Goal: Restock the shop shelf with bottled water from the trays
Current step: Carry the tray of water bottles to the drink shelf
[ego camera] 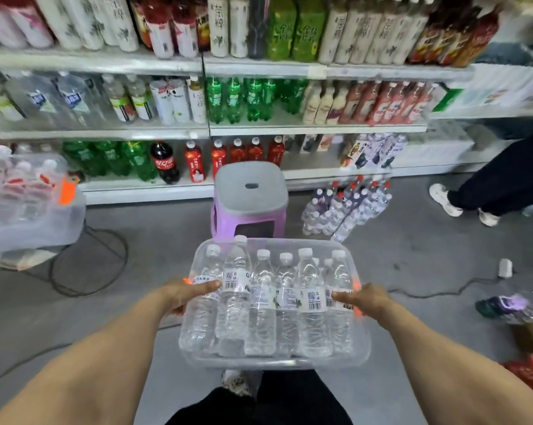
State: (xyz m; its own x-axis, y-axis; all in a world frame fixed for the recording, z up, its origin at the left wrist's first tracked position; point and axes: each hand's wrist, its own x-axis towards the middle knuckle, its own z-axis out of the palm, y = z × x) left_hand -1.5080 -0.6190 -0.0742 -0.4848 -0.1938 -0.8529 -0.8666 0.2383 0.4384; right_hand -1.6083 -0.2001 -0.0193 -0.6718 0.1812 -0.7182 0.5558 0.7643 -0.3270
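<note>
A clear plastic tray [274, 361] full of several water bottles [260, 305] with white caps hangs in the air in front of me, above my legs. My left hand [187, 294] grips its left side and my right hand [361, 299] grips its right side, near the orange clips. Ahead stands the shop shelf [203, 131], with water bottles [71, 98] on its middle level at the left. A second clear tray [44, 216] with bottles sits on a wire stand at the far left.
A purple stool with a grey seat [249, 194] stands between me and the shelf. A shrink-wrapped pack of bottles [348, 207] lies on the floor to its right. Another person's legs [489, 185] are at the right. A cable [427, 291] and boxes [532, 342] lie at the right.
</note>
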